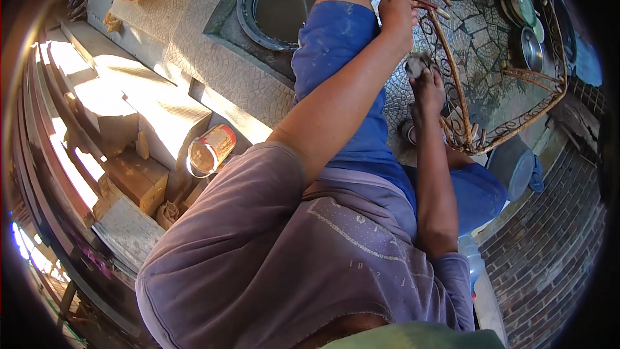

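Left hand (397, 14) grips a scrolled metal rack (460, 92), right hand (428, 90) clutches a grey wad (416, 64); rust-brown all round, the rack looks unfinished to me.

We are wearing a greyish-purple shirt (336, 239) and blue trousers (332, 45). We are seeing a rust-brown, scroll-patterned frame (457, 90) and grey, mosaic-patterned floor (478, 42).

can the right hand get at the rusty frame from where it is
Probably yes: the right hand, holding a grey wad, is close beside the frame, with nothing visible blocking the way. The left hand grips the frame's upper end, leaving its side free.
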Motion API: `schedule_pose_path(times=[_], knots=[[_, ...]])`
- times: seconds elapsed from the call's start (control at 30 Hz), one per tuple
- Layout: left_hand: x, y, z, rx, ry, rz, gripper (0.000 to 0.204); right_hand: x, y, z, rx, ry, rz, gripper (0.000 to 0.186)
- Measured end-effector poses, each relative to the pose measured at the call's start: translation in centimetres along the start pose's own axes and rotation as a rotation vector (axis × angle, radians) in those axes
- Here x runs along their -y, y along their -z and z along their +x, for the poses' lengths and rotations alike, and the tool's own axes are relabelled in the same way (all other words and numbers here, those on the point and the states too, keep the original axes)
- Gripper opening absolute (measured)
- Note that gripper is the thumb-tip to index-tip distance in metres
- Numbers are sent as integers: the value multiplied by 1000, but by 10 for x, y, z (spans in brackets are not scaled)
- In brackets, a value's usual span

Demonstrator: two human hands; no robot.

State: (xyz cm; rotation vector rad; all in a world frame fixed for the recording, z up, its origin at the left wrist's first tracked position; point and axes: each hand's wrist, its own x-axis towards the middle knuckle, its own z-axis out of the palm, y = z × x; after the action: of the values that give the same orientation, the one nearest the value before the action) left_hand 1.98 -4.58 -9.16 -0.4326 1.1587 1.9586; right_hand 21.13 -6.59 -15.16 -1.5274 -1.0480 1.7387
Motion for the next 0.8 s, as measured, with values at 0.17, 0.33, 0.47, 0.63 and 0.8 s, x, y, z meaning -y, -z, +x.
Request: schedule_pose_path(times=[0.17,0.33,0.47,0.63,0.8], knots=[[-7,-2,-10,129,-223,-95,17,28,43,-39,45,62,-145,40],[-44,-5,-34,130,-350,-91,26,45,69,-64,42,136,-151,39],[-127,45,-41,307,-463,-97,19,53,73,-77,-67,178,-183,36],[-166,191,-27,-64,-448,452,31,55,78,-76,-106,202,-132,40],[-105,461,18,-331,-392,1937,48,56,74,-73,-45,185,-156,43]])
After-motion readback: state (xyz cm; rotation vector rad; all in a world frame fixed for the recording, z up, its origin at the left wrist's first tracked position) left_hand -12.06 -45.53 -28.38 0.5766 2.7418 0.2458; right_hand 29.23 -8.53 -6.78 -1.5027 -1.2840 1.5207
